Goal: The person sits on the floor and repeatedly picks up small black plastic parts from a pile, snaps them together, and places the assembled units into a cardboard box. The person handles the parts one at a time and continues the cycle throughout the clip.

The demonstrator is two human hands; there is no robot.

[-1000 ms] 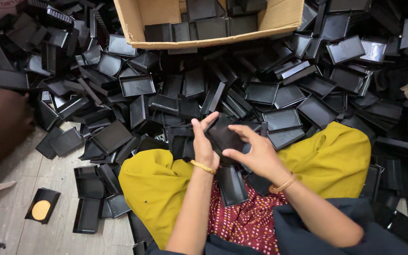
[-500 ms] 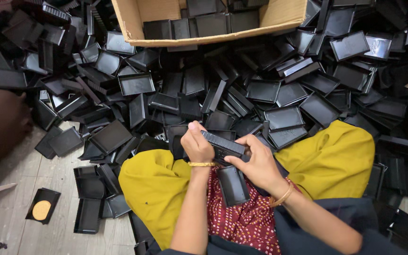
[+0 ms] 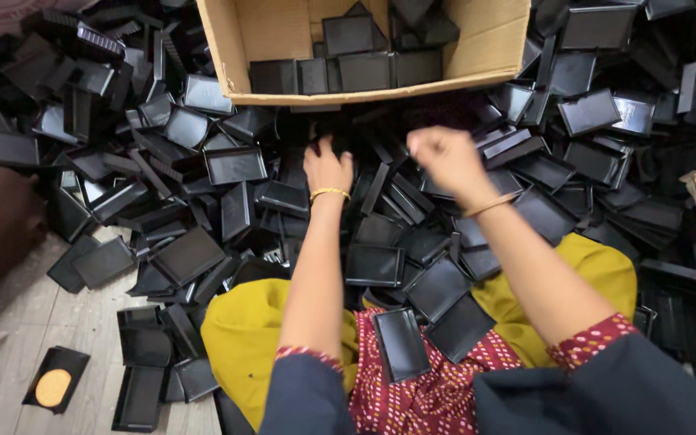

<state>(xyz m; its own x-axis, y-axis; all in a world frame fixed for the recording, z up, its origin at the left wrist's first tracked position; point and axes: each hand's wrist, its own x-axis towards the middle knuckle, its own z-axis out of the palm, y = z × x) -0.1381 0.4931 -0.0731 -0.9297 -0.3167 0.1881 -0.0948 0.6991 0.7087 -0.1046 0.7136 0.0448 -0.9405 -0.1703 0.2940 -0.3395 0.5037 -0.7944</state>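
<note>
Sorting black trays — box partly filled, a large heap left

Both hands reach to 12 o'clock: the left hand (image 3: 328,167) rests fingers-down on the pile of black plastic trays (image 3: 235,165), its grip hidden; the right hand (image 3: 443,157) hovers loosely curled, seemingly empty. The cardboard box (image 3: 235,60) holds some trays, yet far more cover the floor (image 3: 58,322) — a few lie in the lap.

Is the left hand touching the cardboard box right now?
Apart. The head view shows the left hand down on the pile of black trays, with a dark strip of trays between its fingers and the cardboard box.
</note>
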